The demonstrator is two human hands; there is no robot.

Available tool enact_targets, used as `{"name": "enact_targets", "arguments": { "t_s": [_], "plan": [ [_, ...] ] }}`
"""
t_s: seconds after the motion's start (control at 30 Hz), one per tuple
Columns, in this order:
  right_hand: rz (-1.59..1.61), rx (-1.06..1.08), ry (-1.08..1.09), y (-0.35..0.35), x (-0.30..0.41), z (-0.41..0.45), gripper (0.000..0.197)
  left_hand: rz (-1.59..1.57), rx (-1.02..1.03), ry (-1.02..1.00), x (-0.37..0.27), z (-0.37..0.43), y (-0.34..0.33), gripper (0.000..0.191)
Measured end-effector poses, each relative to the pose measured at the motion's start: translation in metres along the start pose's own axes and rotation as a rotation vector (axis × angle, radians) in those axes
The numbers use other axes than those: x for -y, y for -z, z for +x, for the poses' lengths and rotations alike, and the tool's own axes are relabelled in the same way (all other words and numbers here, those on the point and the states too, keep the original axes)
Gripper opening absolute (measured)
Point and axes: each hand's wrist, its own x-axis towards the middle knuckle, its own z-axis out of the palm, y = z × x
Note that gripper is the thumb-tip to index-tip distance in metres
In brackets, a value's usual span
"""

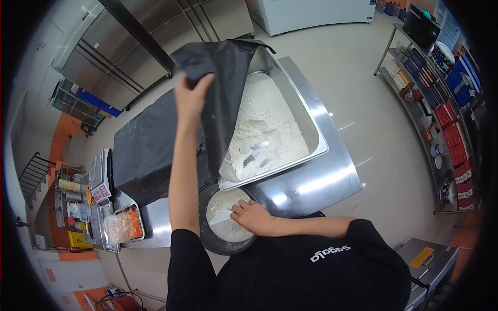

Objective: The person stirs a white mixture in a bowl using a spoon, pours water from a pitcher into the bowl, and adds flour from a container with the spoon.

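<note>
A deep rectangular metal pan (311, 110) holds white flour (268, 112), with hollows near its front end. Black sheeting (229, 66) is drawn back from part of the pan, its edge pinched in my raised left hand (191, 95). Below the pan's near corner is a round black container (227, 250) with white powder (233, 233) inside. My right hand (253, 217) is over it, gripping a white scoop or scraper (221, 217) that touches the powder.
Another black-covered block (148, 140) stands left of the pan on the steel table (323, 182). Beyond it are a digital scale (100, 175) and a metal tray (141, 229) with bagged food. A loaded shelf rack (412, 116) stands at right; steel cabinets (116, 58) and a white chest freezer (315, 15) line the back.
</note>
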Motion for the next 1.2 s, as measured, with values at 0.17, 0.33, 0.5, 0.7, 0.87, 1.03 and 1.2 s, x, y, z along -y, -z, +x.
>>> {"name": "enact_targets", "arguments": {
  "t_s": [0.17, 0.33, 0.5, 0.7, 0.87, 1.03, 1.2],
  "plan": [
    [0.073, -0.015, 0.041, 0.005, -0.004, -0.003, 0.014, 0.318, 0.296, -0.274, -0.03, -0.036, -0.1, 0.035],
    [0.116, 0.051, 0.079, 0.005, -0.008, -0.006, 0.019, 0.498, 0.531, -0.5, -0.022, -0.092, -0.15, 0.027],
    [0.246, -0.163, 0.129, -0.016, -0.013, -0.003, 0.022, 0.653, 0.639, -0.54, 0.002, -0.132, -0.164, 0.025],
    [0.945, -0.006, -0.175, -0.002, -0.011, 0.0, 0.015, 0.818, 0.744, -0.647, 0.025, -0.158, -0.156, 0.023],
    [0.253, 0.168, 0.347, 0.008, -0.012, -0.001, 0.023, 0.716, 0.667, -0.676, -0.004, -0.203, -0.13, 0.012],
    [0.303, 0.09, 0.164, 0.028, -0.028, 0.012, 0.03, 0.787, -0.065, -0.41, -0.055, -0.239, -0.039, 0.034],
    [0.424, 0.184, 0.044, 0.051, -0.017, 0.019, 0.029, 0.838, -1.134, 0.607, -0.022, -0.378, 0.074, 0.068]
  ]
}}
